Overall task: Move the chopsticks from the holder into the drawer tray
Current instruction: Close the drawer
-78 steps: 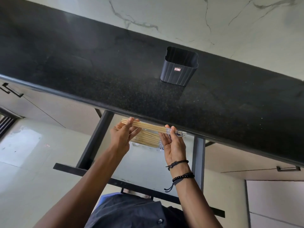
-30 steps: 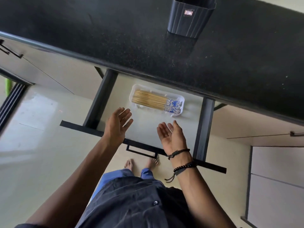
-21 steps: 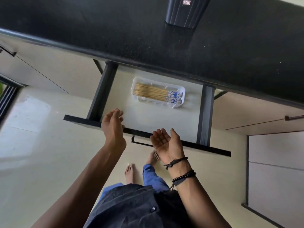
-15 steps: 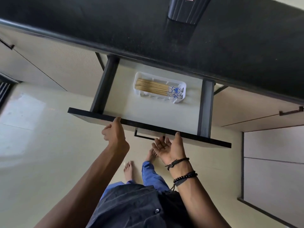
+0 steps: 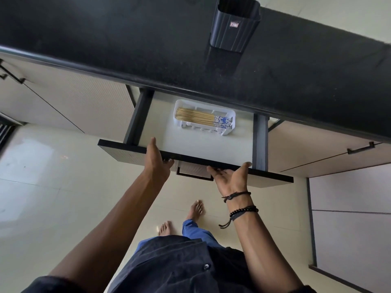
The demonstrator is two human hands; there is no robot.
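Note:
Several wooden chopsticks point(image 5: 198, 119) with blue-patterned ends lie flat in a white tray point(image 5: 231, 112) at the back of the open drawer. The dark ribbed holder point(image 5: 233, 28) stands upright on the black counter point(image 5: 105, 39) above; what is inside it is hidden. My left hand point(image 5: 156, 163) grips the left part of the drawer front point(image 5: 122, 150), thumb over its top edge. My right hand point(image 5: 229, 178), palm up, holds the same front further right, thumb on the top edge and fingers against its face.
The drawer's pull handle point(image 5: 194, 176) shows between my hands. Closed cabinet doors flank the drawer, with bar handles at the left point(image 5: 10, 72) and the right point(image 5: 360, 148). My bare feet point(image 5: 196, 210) stand on the pale tiled floor below.
The chopsticks went from both my hands into the tray. My hands then pulled back out of the drawer and came down onto its front edge. The drawer looks pushed in a little.

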